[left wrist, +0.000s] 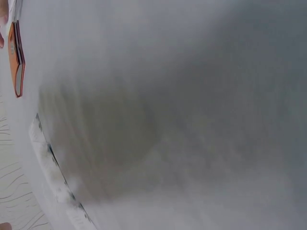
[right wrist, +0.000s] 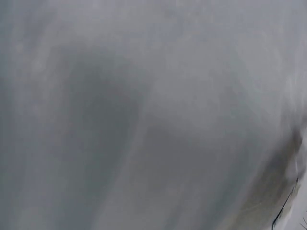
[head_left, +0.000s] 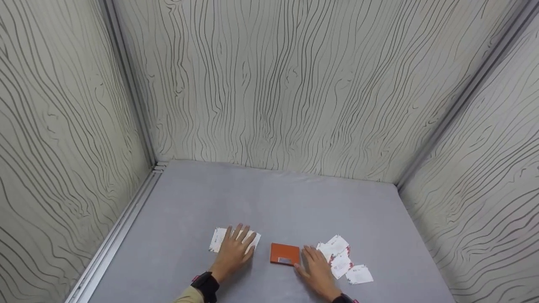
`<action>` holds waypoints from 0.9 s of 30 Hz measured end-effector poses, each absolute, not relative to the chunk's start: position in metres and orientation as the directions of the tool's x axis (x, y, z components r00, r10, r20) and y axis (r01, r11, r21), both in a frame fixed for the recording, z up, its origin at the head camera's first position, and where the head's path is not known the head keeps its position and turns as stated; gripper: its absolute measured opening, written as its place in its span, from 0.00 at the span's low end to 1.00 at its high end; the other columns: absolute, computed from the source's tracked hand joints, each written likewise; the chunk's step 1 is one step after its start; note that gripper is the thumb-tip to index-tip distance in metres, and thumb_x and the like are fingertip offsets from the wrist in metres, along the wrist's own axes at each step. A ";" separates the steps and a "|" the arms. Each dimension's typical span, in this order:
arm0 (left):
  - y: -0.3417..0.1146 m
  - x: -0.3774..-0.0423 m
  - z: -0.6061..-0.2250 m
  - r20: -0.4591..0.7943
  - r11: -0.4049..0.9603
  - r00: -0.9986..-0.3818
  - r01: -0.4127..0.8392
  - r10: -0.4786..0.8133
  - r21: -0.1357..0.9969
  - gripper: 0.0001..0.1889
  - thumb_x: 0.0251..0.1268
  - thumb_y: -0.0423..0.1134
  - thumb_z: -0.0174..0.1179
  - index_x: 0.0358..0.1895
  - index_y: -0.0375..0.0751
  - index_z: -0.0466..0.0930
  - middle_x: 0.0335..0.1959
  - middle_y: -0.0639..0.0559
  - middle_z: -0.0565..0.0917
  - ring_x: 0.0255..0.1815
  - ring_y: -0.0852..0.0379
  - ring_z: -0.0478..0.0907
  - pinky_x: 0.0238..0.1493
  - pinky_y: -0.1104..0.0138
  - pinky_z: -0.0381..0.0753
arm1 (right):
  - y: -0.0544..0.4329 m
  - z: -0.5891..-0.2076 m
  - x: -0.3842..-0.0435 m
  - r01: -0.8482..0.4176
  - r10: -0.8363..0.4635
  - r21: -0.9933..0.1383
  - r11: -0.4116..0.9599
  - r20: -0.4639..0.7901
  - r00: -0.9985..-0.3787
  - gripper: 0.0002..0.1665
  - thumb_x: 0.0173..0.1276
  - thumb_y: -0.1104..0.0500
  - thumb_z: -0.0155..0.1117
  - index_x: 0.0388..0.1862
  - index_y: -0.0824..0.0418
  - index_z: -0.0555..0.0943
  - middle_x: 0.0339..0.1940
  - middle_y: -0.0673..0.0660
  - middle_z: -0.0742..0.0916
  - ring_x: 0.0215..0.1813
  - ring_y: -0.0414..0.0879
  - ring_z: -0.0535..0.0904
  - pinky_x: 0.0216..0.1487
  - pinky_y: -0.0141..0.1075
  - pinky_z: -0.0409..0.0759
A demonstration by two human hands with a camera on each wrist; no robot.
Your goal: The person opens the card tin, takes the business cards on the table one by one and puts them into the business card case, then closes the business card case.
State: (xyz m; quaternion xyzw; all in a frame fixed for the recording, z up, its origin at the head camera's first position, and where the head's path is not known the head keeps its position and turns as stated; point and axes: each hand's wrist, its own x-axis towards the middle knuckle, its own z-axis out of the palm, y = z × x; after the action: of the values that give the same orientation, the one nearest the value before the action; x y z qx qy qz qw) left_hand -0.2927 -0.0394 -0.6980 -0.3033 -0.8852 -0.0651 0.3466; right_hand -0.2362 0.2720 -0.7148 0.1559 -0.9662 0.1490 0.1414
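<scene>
My left hand [head_left: 234, 253] lies with spread, straight fingers over white printed cards [head_left: 217, 239], covering part of them. To its right sits a flat orange box [head_left: 279, 251] with a small pale label at its near edge. My right hand [head_left: 316, 269] is just right of that box, thumb close to the box's corner and fingers extended. Its fingers reach the edge of a loose group of white cards with red marks [head_left: 340, 263]. In the left wrist view the orange box [left wrist: 16, 60] shows at upper left, above a white card edge [left wrist: 50, 165]. The right wrist view is mostly blurred.
A grey cloth-covered table [head_left: 269, 202] lies under everything. Wood-grain patterned panels [head_left: 269, 84] enclose it at the back and both sides. A metal rail [head_left: 116, 240] runs along the left edge. One white card [head_left: 359, 274] lies at the right of the group.
</scene>
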 end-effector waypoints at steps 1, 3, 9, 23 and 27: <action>-0.037 -0.293 -0.699 0.653 0.806 -0.574 0.584 0.494 -0.096 0.22 0.61 0.50 0.63 0.57 0.46 0.82 0.57 0.43 0.81 0.61 0.42 0.76 0.57 0.43 0.72 | 0.271 -0.715 -0.236 -0.344 -0.260 -0.250 0.905 0.314 -0.913 0.36 0.69 0.42 0.62 0.60 0.72 0.77 0.63 0.66 0.78 0.67 0.63 0.70 0.68 0.56 0.62; -0.033 -0.292 -0.701 0.654 0.802 -0.570 0.589 0.497 -0.097 0.22 0.60 0.50 0.64 0.56 0.46 0.82 0.57 0.44 0.81 0.61 0.42 0.76 0.56 0.43 0.73 | 0.269 -0.716 -0.236 -0.349 -0.263 -0.258 0.901 0.313 -0.913 0.37 0.69 0.42 0.63 0.60 0.73 0.77 0.63 0.67 0.78 0.67 0.64 0.70 0.68 0.56 0.62; -0.021 -0.292 -0.708 0.674 0.789 -0.534 0.603 0.510 -0.119 0.22 0.57 0.50 0.66 0.54 0.48 0.83 0.55 0.45 0.82 0.59 0.44 0.78 0.54 0.45 0.75 | 0.265 -0.720 -0.235 -0.386 -0.271 -0.269 0.882 0.380 -0.885 0.37 0.66 0.46 0.67 0.60 0.75 0.76 0.61 0.67 0.79 0.64 0.64 0.71 0.65 0.57 0.65; 0.015 -0.289 -0.713 0.609 0.789 -0.556 0.580 0.566 -0.202 0.24 0.53 0.55 0.69 0.51 0.47 0.82 0.50 0.50 0.83 0.54 0.50 0.80 0.52 0.52 0.78 | 0.258 -0.726 -0.239 -0.313 -0.221 -0.305 0.900 0.299 -0.928 0.37 0.65 0.48 0.68 0.61 0.76 0.74 0.61 0.67 0.78 0.65 0.63 0.71 0.66 0.55 0.65; 0.023 -0.285 -0.711 0.571 0.773 -0.569 0.601 0.591 -0.202 0.25 0.55 0.57 0.68 0.51 0.46 0.82 0.51 0.50 0.84 0.54 0.50 0.80 0.53 0.52 0.78 | 0.258 -0.725 -0.239 -0.306 -0.213 -0.320 0.897 0.294 -0.932 0.37 0.65 0.49 0.69 0.61 0.75 0.74 0.61 0.67 0.78 0.64 0.62 0.72 0.65 0.55 0.66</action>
State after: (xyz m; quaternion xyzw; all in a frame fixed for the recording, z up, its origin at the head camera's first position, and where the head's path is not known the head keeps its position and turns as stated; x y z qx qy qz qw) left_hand -0.2850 0.0233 -0.7111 -0.3366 -0.8858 -0.0076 0.3194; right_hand -0.2389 0.2582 -0.7255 0.1345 -0.9655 0.1834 0.1269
